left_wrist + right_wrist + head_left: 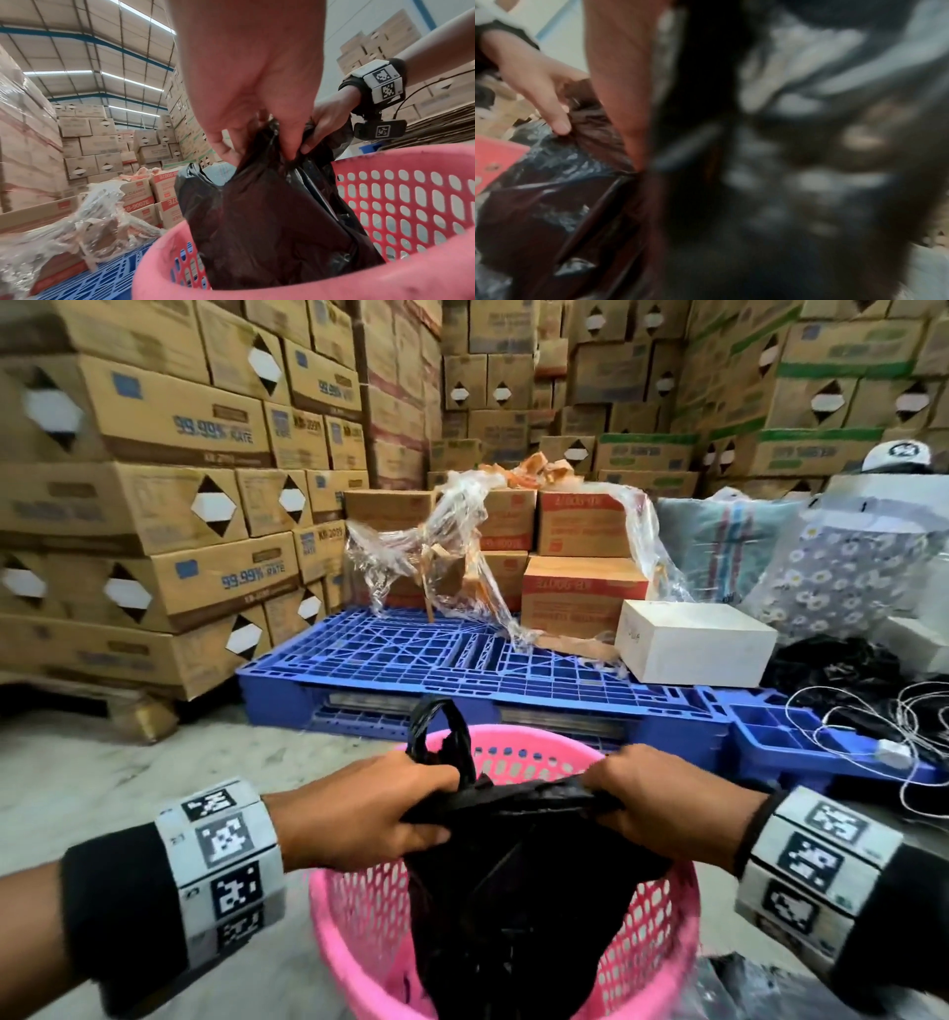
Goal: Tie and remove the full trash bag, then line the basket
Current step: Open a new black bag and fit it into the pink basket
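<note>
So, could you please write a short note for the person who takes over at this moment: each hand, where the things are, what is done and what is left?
Left hand: its grip is closed on the gathered top of the black trash bag, near one handle loop that sticks up.
Right hand: it grips the opposite side of the bag top.
Things: the bag hangs inside the pink basket, which stands on the floor in front of the blue pallet.
Done: the bag top is gathered between both hands.
Left: no knot is visible yet; tie it, lift the bag out, then line the basket.
</note>
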{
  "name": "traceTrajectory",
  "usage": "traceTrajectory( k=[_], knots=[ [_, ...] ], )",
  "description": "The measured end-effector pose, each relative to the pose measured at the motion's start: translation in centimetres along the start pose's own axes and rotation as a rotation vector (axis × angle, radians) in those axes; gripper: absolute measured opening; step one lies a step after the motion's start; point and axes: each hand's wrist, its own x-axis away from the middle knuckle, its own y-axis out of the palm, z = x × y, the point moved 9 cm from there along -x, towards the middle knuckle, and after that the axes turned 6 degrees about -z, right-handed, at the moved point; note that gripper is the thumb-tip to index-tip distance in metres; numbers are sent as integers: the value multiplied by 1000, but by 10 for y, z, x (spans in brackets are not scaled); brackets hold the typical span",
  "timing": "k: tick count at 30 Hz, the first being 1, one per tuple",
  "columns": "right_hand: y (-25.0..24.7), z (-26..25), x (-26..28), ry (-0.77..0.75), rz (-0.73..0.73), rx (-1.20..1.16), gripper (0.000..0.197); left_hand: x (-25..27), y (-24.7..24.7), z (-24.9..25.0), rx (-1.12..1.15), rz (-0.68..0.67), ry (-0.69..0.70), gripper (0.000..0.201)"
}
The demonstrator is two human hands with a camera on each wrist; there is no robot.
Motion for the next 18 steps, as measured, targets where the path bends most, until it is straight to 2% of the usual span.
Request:
traceTrajectory(
  k=[3,7,9,11,14,16,18],
  knots=[
    [6,-7,-5,-165,-22,38,20,7,13,-7,-51,-88,-97,11],
    [-17,-35,1,-346,191,159,22,11,3,-21,-259,-32,-292,12],
    [-25,-49,11,-426,233,128,24,11,-3,-28,-319,-42,-326,15],
    [-21,-41,15,-419,156,-6,23,14,-2,-27,-236,-93,-260,13],
    [-5,-31,22,-387,35,-138,18,24,6,-6,-114,-114,-43,9],
    [0,-41,25,-429,45,-174,10,34,11,9,-82,-95,60,3],
    [1,-52,30,-477,104,-208,12,43,14,17,-68,-82,105,11]
  ],
)
